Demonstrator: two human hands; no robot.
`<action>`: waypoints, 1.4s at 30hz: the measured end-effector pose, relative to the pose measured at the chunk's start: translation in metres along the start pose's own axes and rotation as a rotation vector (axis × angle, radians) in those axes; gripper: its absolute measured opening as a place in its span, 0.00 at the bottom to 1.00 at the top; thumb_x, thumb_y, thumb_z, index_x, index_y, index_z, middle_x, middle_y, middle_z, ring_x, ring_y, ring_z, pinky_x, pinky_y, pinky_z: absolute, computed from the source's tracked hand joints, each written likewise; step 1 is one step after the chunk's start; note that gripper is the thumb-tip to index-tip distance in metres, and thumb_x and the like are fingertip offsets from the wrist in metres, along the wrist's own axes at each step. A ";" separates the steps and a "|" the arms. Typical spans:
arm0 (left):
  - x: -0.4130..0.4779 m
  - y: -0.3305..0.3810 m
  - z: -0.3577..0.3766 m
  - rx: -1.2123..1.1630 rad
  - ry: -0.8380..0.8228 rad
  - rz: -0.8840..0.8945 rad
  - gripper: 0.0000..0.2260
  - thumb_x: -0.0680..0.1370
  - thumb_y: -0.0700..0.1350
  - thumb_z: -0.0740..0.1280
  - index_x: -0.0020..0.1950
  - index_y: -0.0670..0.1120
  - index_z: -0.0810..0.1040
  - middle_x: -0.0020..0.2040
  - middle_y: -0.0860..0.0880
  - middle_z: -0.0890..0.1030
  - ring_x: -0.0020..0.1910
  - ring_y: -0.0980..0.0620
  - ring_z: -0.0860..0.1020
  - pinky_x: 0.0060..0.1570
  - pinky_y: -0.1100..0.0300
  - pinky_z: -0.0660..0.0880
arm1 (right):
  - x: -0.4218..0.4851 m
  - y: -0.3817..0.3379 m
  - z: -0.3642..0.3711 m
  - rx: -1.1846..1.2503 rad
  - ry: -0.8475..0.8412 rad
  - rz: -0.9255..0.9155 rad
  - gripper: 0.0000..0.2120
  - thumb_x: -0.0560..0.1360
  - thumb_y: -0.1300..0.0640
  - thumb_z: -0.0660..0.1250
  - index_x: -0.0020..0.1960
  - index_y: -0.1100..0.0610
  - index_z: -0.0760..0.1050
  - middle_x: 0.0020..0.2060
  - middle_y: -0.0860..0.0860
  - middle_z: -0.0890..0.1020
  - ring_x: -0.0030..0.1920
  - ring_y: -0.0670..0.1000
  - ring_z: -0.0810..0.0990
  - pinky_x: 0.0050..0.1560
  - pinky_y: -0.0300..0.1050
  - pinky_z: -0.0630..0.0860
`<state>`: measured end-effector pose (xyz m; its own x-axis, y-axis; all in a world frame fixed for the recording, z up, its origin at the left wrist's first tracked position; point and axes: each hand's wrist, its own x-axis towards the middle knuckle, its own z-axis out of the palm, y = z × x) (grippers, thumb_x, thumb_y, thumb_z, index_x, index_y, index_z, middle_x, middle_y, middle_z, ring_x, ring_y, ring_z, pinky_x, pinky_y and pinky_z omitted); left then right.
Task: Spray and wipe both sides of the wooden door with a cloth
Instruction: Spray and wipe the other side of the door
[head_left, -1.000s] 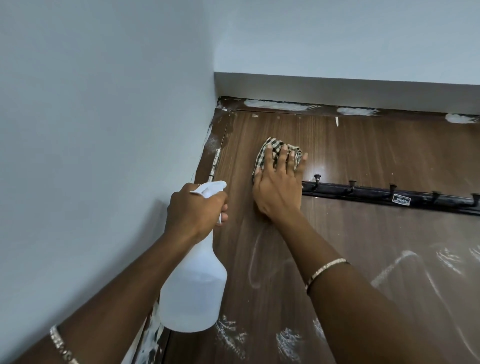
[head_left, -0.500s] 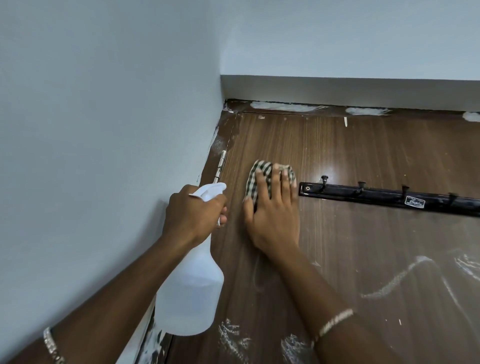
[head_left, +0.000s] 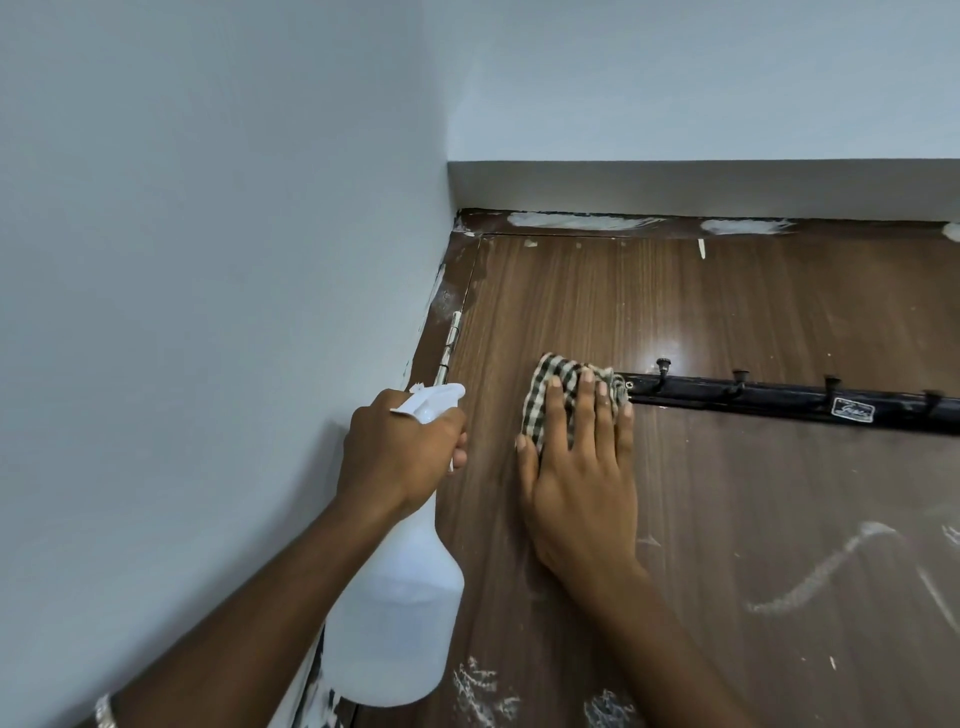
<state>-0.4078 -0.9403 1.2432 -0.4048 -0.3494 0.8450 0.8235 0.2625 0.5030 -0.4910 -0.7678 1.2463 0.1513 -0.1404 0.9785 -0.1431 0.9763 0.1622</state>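
step: wiping upper door (head_left: 727, 312) | my right hand (head_left: 582, 483) flat, fingers (head_left: 586, 410) straight, pressing cloth (head_left: 545, 400) | left hand (head_left: 400, 457) gripping bottle (head_left: 395, 623) | next: probably clear the rail (head_left: 779, 402), then white marks (head_left: 810, 577) below

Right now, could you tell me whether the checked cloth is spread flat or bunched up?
Bunched: the cloth lies crumpled in folds under the flat right hand.

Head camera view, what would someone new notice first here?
The right hand pressing a checked cloth flat on the wooden door, just left of the black hook rail. Beside it, the left hand grips a white spray bottle near the hinge edge. White smears streak the door lower right.
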 end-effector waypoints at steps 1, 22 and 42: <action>-0.001 -0.001 0.001 -0.006 -0.003 -0.001 0.14 0.66 0.57 0.65 0.36 0.48 0.82 0.33 0.48 0.85 0.36 0.46 0.85 0.51 0.41 0.81 | -0.006 0.001 -0.002 -0.012 -0.005 -0.007 0.31 0.85 0.44 0.50 0.83 0.59 0.58 0.81 0.63 0.59 0.82 0.61 0.57 0.82 0.62 0.48; -0.034 0.005 0.029 -0.017 -0.033 -0.008 0.06 0.79 0.43 0.68 0.53 0.45 0.82 0.40 0.48 0.84 0.38 0.49 0.84 0.48 0.52 0.82 | -0.022 0.088 -0.042 0.016 -0.186 -0.133 0.30 0.84 0.41 0.44 0.84 0.47 0.50 0.84 0.48 0.48 0.83 0.47 0.43 0.81 0.61 0.38; -0.061 0.050 0.062 -0.141 -0.115 -0.013 0.11 0.75 0.44 0.67 0.55 0.48 0.83 0.34 0.49 0.84 0.34 0.50 0.84 0.47 0.47 0.83 | -0.025 0.113 -0.060 0.090 -0.056 0.180 0.29 0.79 0.48 0.52 0.78 0.57 0.67 0.78 0.56 0.68 0.78 0.57 0.63 0.81 0.57 0.55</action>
<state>-0.3668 -0.8504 1.2276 -0.4523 -0.2446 0.8577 0.8620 0.1270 0.4908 -0.4520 -0.6438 1.2327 0.0617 0.0234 0.9978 -0.2499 0.9682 -0.0073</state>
